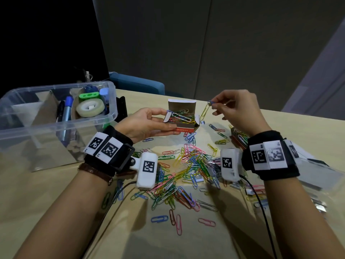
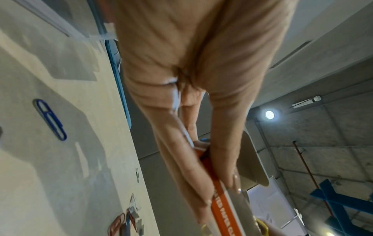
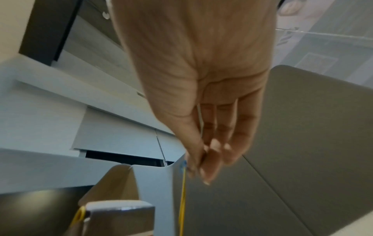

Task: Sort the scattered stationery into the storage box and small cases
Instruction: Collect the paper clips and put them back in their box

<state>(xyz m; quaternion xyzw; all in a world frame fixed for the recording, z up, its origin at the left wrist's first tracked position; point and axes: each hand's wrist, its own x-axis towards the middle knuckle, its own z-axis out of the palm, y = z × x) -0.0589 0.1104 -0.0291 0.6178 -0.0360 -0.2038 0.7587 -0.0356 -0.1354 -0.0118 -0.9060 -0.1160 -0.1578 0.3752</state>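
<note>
My left hand point(image 1: 149, 124) grips a small open cardboard paper-clip box point(image 1: 183, 116) above the table, thumb on top and fingers under its orange side point(image 2: 222, 206). The box holds several coloured clips. To its right my right hand point(image 1: 231, 107) pinches a blue clip with a yellow paper clip point(image 1: 205, 109) dangling from it point(image 3: 182, 204), just beside the box's right end. A big heap of coloured paper clips point(image 1: 186, 171) lies scattered on the table between my wrists.
A clear plastic storage box point(image 1: 56, 116) at the left holds tape, markers and a green piece. A second small box with clips point(image 1: 239, 137) sits behind my right wrist. Clear plastic cases point(image 1: 313, 172) lie at the right. A blue chair stands behind the table.
</note>
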